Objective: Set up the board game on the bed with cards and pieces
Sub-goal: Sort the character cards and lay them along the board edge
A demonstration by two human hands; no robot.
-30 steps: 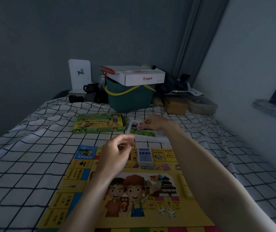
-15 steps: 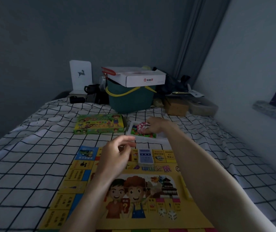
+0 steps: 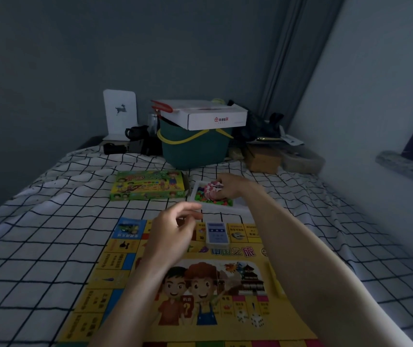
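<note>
Nearest the camera, at six o'clock, two white dice [image 3: 250,319] sit on the yellow game board [image 3: 298,321], which lies flat on the checked bed [image 3: 37,259] with its long side running away toward twelve o'clock. Above the board's middle hovers the left hand [image 3: 173,234], its fingers [image 3: 188,207] loosely curled with thumb and forefinger drawn close; whether anything is pinched there I cannot tell, and it looks empty. Just to that hand's three o'clock a blue deck of cards [image 3: 216,234] lies on the board's far edge, long axis pointing toward twelve. Beyond the deck, off the board and at about one o'clock from the left hand, stands a white tray [image 3: 240,209] of small coloured pieces [image 3: 221,202]. The right hand [image 3: 230,187] reaches into it from three o'clock, its fingers closed round a pink-and-white bundle [image 3: 210,190], seemingly play money or cards, held at the tray's nine o'clock end. The coming move, as I judge it, turns on this: the bundle has to travel back toward six o'clock, onto the board beside the deck, and the right hand already has it, while the left waits between tray and board to receive or steady it. At the tray's nine o'clock, just beside it, lies the green game box [image 3: 147,185]. Farther on, a dark green basket [image 3: 195,149] carries a white carton [image 3: 203,113].
</note>
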